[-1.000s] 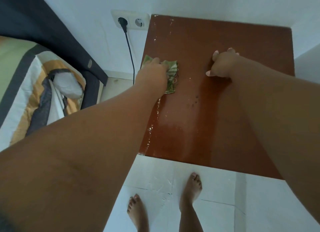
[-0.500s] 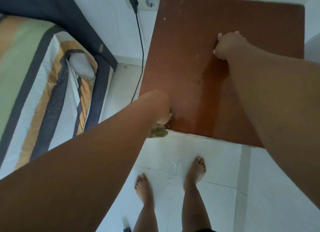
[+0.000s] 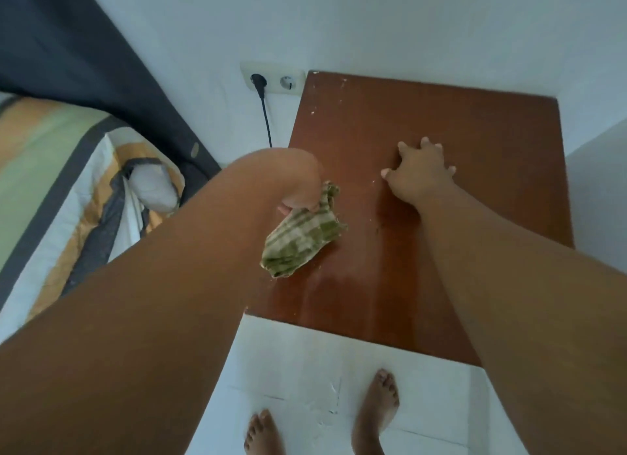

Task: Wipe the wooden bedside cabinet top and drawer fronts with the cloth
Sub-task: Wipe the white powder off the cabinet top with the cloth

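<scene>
The wooden bedside cabinet shows its glossy reddish-brown top, with pale specks along the left edge. My left hand hangs bent at the wrist above the top's left side and grips a green-and-white checked cloth. The cloth dangles below the hand, its lower end near the cabinet's left edge. My right hand rests on the middle of the top with its fingers spread. The drawer fronts are out of sight.
A bed with a striped cover and a dark headboard stands to the left. A wall socket holds a black plug and cable beside the cabinet. My bare feet stand on the white tiled floor.
My left hand has lifted the cloth from the cabinet's front left corner up and back over the top's left side. My right hand's fingers have spread out.
</scene>
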